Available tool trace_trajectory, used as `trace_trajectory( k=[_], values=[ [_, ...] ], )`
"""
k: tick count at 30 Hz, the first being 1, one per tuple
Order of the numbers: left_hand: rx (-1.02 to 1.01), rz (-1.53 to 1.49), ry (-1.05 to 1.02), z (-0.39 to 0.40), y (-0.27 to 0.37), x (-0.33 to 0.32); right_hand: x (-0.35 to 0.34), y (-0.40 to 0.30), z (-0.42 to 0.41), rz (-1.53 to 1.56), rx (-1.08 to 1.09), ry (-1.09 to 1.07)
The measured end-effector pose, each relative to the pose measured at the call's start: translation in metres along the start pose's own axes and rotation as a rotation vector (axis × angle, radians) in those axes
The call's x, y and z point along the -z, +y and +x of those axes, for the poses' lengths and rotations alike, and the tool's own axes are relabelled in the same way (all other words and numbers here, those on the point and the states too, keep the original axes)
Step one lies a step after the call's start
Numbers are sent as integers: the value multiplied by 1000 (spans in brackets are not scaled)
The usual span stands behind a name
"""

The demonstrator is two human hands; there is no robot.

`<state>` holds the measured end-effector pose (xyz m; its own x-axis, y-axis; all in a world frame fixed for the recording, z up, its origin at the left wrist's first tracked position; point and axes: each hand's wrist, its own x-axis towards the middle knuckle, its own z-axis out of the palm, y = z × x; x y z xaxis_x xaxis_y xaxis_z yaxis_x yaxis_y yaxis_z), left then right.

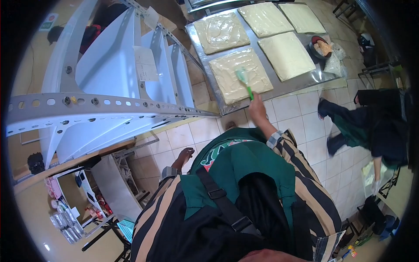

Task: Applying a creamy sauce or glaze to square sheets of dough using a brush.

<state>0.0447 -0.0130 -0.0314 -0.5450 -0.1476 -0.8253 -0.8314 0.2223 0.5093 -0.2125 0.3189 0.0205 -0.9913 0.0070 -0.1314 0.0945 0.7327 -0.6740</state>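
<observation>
My right hand (257, 109) grips the green handle of a kitchen brush or spatula (242, 77); motion blur hides which it is. Its pale, translucent head rests on a rectangular slab of dough or cake (226, 80), whose glossy coating shows ridges and streaks. Behind that slab lies another glossy slab (221, 32), and to the right is a smoother, matte one (286, 55). All lie on a metal-topped table (291, 86). My left hand (184, 157) hangs beside my green apron, holding nothing, its fingers loosely apart.
Two further slabs (265, 19) lie at the table's far side. A dark bowl (319, 47) and a plastic bag (334, 60) stand at its right end. A white metal shelving rack (111, 104) rises close on the left. At right, a person (360, 124) in dark clothes is on the tiled floor.
</observation>
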Motion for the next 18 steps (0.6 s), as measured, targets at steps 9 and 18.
trace_trajectory(
  k=[9,18],
  values=[
    [-91,-224,-6,18,-48,19,4,-7,29,169,244,21],
    [95,-200,27,-11,-19,18,-8,-31,70,-102,14,-11]
  ],
)
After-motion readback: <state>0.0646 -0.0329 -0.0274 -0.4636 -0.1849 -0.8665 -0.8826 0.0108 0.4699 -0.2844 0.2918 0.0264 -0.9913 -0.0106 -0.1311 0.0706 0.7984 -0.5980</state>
